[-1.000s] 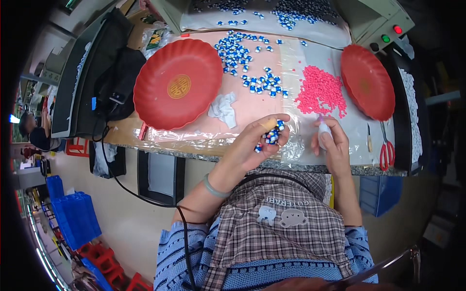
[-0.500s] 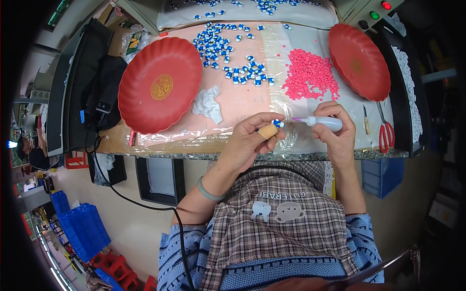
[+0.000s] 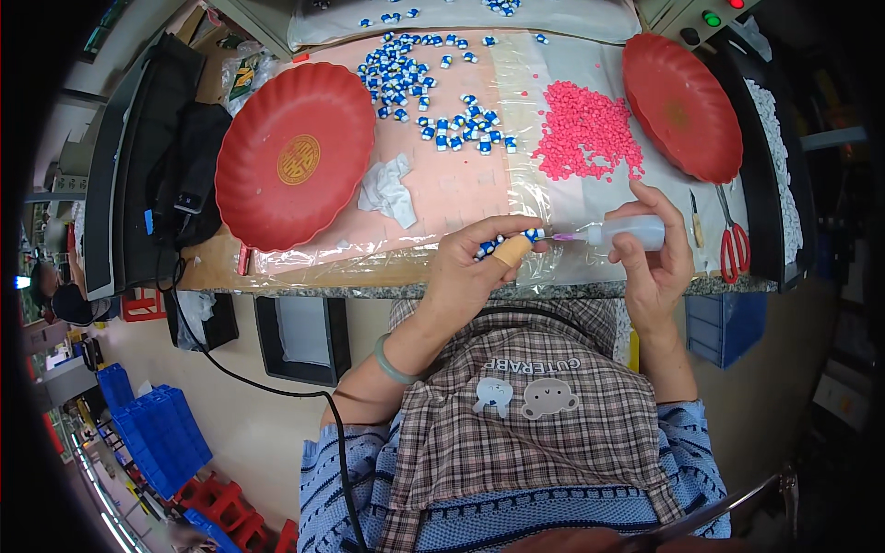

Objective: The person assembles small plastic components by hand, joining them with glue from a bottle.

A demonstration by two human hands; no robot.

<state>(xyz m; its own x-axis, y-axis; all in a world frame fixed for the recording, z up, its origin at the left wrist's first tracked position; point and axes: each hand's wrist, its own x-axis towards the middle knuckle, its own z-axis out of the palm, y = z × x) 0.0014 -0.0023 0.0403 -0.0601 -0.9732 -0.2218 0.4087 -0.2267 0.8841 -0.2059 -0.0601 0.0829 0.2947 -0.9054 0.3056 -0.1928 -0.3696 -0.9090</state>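
Between thumb and fingertips, my left hand point(image 3: 472, 267) pinches a small blue-and-white piece point(image 3: 532, 235); another such piece shows within the same hand. A tan finger cover sits on one of its digits. My right hand point(image 3: 656, 253) is closed round a translucent squeeze bottle point(image 3: 634, 232), held on its side. The bottle's thin tip points left and reaches the held piece, or very near it; I cannot tell if they touch. Many similar blue-and-white pieces point(image 3: 396, 74) lie loose on the tabletop beyond my left hand. A heap of small pink pieces point(image 3: 585, 129) lies beyond my right hand.
A large red scalloped plate point(image 3: 253, 175) stands at left, another red plate point(image 3: 678, 120) at right. Crumpled white tissue point(image 3: 387, 191) lies by the left plate. Red-handled scissors point(image 3: 735, 249) and a small knife point(image 3: 697, 226) rest at right. A black cable point(image 3: 249, 376) hangs at left.
The squeeze bottle has turned more level and shifted slightly right, with my right fingers more extended. The held piece moved slightly, and a second piece shows more clearly in my left hand.
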